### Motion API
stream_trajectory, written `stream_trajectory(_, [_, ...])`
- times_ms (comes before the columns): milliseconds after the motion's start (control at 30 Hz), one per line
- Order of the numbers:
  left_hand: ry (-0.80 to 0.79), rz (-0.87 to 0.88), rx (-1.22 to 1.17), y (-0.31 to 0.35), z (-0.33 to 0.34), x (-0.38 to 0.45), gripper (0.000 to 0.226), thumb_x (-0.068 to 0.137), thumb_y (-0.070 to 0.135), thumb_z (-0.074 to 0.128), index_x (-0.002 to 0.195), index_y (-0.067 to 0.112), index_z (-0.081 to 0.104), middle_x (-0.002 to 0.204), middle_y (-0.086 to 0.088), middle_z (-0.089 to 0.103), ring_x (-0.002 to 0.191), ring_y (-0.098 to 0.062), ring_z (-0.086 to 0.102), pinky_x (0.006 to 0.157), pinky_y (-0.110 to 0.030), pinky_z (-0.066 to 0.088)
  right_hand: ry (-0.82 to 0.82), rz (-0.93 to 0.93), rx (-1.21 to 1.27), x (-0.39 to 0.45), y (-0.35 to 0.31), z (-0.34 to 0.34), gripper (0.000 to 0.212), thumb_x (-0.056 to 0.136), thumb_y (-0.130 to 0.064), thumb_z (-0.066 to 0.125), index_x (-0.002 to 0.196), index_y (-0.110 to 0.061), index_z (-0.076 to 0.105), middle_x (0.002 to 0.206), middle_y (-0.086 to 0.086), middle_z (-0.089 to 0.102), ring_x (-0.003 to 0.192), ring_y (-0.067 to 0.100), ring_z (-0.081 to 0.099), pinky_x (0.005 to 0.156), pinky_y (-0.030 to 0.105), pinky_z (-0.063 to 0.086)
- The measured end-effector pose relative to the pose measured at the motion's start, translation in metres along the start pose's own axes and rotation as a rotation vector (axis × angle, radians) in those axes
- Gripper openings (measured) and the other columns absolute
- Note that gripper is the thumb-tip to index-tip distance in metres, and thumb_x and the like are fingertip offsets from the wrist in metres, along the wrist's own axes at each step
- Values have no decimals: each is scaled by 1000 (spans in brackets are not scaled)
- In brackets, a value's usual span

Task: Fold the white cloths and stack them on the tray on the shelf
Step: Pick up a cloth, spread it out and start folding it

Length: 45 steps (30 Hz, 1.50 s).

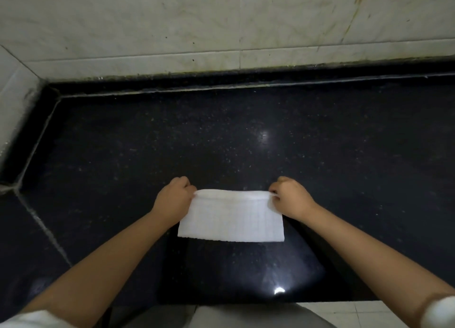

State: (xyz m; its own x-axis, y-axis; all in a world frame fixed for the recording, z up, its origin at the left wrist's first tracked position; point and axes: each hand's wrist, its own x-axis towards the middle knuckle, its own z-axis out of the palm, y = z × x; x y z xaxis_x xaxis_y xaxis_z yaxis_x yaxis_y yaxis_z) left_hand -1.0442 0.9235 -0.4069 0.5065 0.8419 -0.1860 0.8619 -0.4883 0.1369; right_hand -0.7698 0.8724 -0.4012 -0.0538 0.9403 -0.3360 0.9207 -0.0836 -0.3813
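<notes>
Fingertips of both hands seem tucked behind white cloth [231,217]; sleeves cropped.

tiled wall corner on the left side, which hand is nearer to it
Left. The left hand pinches the white cloth at its left top corner, on the tiled wall corner side; the right hand pinches the opposite corner, farther away.

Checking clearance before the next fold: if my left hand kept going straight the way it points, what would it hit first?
Probably nothing nearby: the left hand points across bare black countertop toward the tiled wall, though depth is unclear.
</notes>
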Motion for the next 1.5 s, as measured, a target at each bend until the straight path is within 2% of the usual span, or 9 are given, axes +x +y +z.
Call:
stream_trajectory(133, [276,63,-52,-7,-54,9,38,82,28,43,88,3,71,81,-14,60,74,-29,56,56,-32,50,411,-125,139,4,-1,-50,26,73,-13,45,81,-1,67,85,19,60,85,31,56,72,25,37])
stream_trajectory(267, [514,200,29,-6,-78,3,29,84,19,50,79,1,73,75,-17,64,64,-31,58,53,-33,50,674,-268,152,-7,4,-63,24,71,-15,44,74,-1,64,76,17,61,76,26,53,71,14,30])
stream_trajectory(500, [-18,217,174,9,13,-32,38,57,28,83,88,10,72,88,-9,71,79,-27,70,62,-33,59,355,-14,-152,-39,27,27,32,48,11,66,76,-5,70,88,16,68,82,40,66,79,57,47])
stream_trajectory(667, [111,33,54,22,9,-7,48,82,32,40,106,-1,67,111,-18,68,105,-33,66,82,-44,56,351,353,124,-35,12,15,32,86,-14,55,116,-4,56,117,14,60,111,34,51,94,45,38])
stream_trajectory(800, [-28,-142,-43,44,11,22,60,99,37,27,147,4,14,158,-12,10,147,-24,5,120,-38,8,248,491,161,-19,-2,13,39,87,-22,53,121,-2,48,118,15,57,110,32,51,92,43,40])
stream_trajectory(1033, [-119,-130,-31,36,38,27,110,59,66,-32,148,8,-5,158,-10,-9,147,-22,-9,115,-33,-10,148,724,194,-3,-17,12,24,85,-12,50,108,-3,51,114,14,57,106,31,53,94,44,40])
stream_trajectory(1233, [-121,-142,-38,37,38,27,101,61,55,-22,148,8,-6,158,-8,-11,146,-20,-11,118,-34,-9,113,697,161,4,-21,9,28,83,-19,54,105,-3,56,116,15,53,108,31,51,90,42,44])
stream_trajectory(1367, [-111,-140,-47,38,39,25,100,61,55,-20,148,8,-3,158,-7,-9,146,-19,-10,118,-36,-9,199,580,257,5,-22,10,8,77,-10,52,73,-9,46,89,11,58,89,30,58,60,31,42])
stream_trajectory(1500, [-103,-143,-32,37,39,27,100,60,54,-21,148,9,-6,158,-6,-11,146,-18,-12,117,-36,-10,269,591,526,6,-21,0,23,80,-8,55,101,-5,47,80,3,53,70,18,53,54,27,41])
